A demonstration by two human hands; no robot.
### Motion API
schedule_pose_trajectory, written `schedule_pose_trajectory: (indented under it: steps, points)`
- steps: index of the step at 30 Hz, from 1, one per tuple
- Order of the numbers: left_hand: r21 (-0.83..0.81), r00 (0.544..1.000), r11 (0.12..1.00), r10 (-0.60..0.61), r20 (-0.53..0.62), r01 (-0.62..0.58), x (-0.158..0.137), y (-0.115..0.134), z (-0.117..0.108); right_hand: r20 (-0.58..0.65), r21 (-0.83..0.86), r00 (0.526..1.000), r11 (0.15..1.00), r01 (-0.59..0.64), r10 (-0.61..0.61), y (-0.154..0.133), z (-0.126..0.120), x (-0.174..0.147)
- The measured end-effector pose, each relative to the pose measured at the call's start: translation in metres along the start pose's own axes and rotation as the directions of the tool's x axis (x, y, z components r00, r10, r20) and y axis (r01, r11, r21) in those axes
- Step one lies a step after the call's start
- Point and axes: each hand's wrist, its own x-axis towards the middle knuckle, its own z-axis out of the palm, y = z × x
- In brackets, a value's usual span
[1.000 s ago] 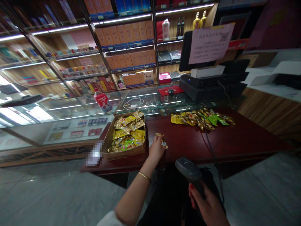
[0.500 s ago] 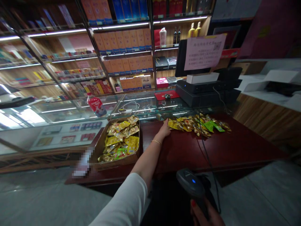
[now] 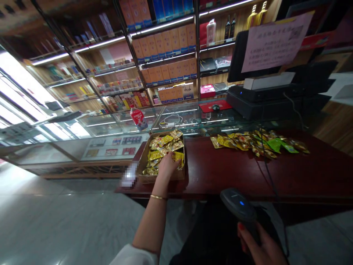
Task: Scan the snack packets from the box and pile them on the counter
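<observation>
My left hand [image 3: 167, 165] is down in the open cardboard box [image 3: 143, 179], its fingers curled on a yellow snack packet [image 3: 178, 157] near the right side. The fingertips are partly hidden among the other gold and yellow packets [image 3: 157, 154] in the box. Low at the right, my right hand [image 3: 259, 241] grips the handle of a black barcode scanner [image 3: 239, 206] with a lit blue light. To the right of the box, a row of gold, yellow and green packets [image 3: 242, 141] lies on the dark red tabletop [image 3: 212, 173].
A black cable [image 3: 271, 176] hangs across the table's front. Behind stand a glass counter [image 3: 190, 117], a red-labelled bottle [image 3: 138, 117], a mouse [image 3: 216, 107] and a monitor [image 3: 238, 59] with a paper sign. A blurred-out object [image 3: 129, 176] lies left of the box.
My left hand has moved left, from the near end of the packet row into the box. The view has turned left. My right hand still holds the scanner.
</observation>
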Motion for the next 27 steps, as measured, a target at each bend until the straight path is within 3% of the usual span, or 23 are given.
schedule_pose_trajectory:
  steps: [4, 6, 10, 13, 16, 18, 20, 24, 27]
  points:
    - [-0.106, 0.999, 0.994, -0.032, 0.038, 0.035, 0.001, -0.004, 0.014, 0.089, 0.000, 0.995, 0.999, -0.042, 0.042, 0.004, 0.005, -0.002]
    - [-0.164, 1.000, 0.986, 0.014, 0.013, -0.012, 0.002, -0.006, 0.015, 0.085, -0.020, 0.996, 0.999, -0.028, 0.030, 0.006, 0.004, -0.004]
    - [-0.351, 0.976, 0.923, 0.090, -0.200, -0.157, 0.001, -0.011, 0.006, 0.045, -0.041, 0.999, 0.999, 0.022, -0.020, 0.009, -0.002, -0.006]
    - [-0.621, 0.946, 0.742, 0.056, -0.318, -0.253, -0.017, -0.005, 0.005, 0.013, -0.026, 0.999, 0.999, 0.036, -0.036, 0.009, -0.008, -0.006]
    - [-0.876, 0.982, 0.444, 0.076, -0.175, -0.190, -0.048, 0.012, 0.022, -0.016, -0.035, 0.997, 0.997, 0.071, -0.072, 0.006, -0.011, -0.006]
    - [-0.934, 0.988, 0.339, 0.141, -0.069, -0.114, -0.065, 0.026, 0.043, -0.038, -0.045, 0.995, 0.995, 0.086, -0.088, 0.002, -0.011, -0.007]
    - [-0.932, 0.977, 0.343, 0.209, -0.048, -0.119, -0.074, 0.038, 0.068, -0.068, -0.039, 0.993, 0.994, 0.098, -0.100, -0.004, -0.010, -0.009]
    - [-0.833, 0.926, 0.468, 0.355, -0.129, -0.295, -0.067, 0.051, 0.111, -0.079, -0.009, 0.988, 0.991, 0.133, -0.133, -0.016, -0.008, -0.014]
    - [-0.763, 0.899, 0.547, 0.427, -0.099, -0.344, -0.056, 0.052, 0.131, -0.054, 0.014, 0.993, 0.994, 0.110, -0.109, -0.021, -0.008, -0.016]
